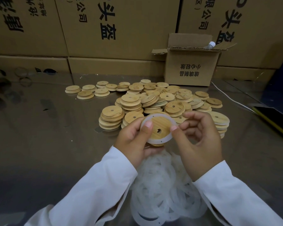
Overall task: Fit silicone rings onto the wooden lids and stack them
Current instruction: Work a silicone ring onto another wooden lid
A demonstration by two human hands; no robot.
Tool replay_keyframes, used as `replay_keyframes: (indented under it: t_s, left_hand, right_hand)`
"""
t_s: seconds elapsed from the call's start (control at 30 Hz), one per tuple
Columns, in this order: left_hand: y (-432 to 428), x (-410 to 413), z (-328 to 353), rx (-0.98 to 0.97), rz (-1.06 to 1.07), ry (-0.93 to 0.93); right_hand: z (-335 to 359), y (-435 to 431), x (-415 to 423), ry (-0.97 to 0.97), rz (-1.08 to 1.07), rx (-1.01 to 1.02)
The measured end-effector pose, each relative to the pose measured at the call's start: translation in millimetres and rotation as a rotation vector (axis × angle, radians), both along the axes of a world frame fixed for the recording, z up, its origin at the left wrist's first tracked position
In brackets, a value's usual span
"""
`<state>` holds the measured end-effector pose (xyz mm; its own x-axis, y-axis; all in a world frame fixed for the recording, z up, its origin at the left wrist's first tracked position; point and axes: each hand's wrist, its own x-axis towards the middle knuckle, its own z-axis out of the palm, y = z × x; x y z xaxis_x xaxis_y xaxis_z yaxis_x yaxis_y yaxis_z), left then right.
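Observation:
A round wooden lid (160,126) with a small hole is held up over the table, with a translucent white silicone ring (165,139) around its raised centre. My left hand (134,142) grips the lid from the left, thumb pressing on the ring's edge. My right hand (201,141) pinches the ring's right edge between thumb and fingers. A heap of loose silicone rings (163,190) lies under my wrists. Behind the hands sits a big pile of wooden lids (162,100), partly stacked.
A few lids (88,91) lie apart at the left of the pile. A small open cardboard box (191,69) with a bottle inside stands at the back right. Large cartons (114,30) wall off the back. A white cable (227,95) and a yellow-edged object (271,123) lie at right.

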<state>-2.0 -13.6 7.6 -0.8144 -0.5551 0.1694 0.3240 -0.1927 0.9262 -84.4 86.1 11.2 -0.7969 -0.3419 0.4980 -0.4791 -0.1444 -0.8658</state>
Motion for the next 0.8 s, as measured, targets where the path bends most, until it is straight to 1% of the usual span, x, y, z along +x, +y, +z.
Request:
replay_keyframes:
  t_s: [0.1, 0.2, 0.27, 0.37, 0.5, 0.8]
  left_hand:
    - [0.2, -0.7, 0.5, 0.030, 0.017, 0.020]
    - [0.0, -0.9, 0.7, 0.016, 0.018, 0.014]
    - [-1.9, -0.4, 0.8, -0.081, 0.047, -0.017]
    - [-3.8, 1.6, -0.4, -0.263, 0.090, -0.067]
    - [-4.2, 2.9, -2.6, -0.382, 0.117, -0.099]
    - [-6.8, 2.7, 3.2, -0.380, 0.116, -0.054]
  right_hand:
    - [-1.0, -0.8, -0.2, 0.002, 0.020, 0.052]
    - [-1.8, 0.4, -2.1, -0.021, 0.045, 0.050]
    - [-1.3, 1.9, -3.1, -0.006, 0.033, 0.050]
    - [-0.6, 3.9, -2.5, 0.074, -0.004, 0.099]
    - [-1.9, 5.0, 2.1, 0.210, -0.001, 0.183]
    - [9.0, 6.5, -6.1, 0.054, 0.113, 0.178]
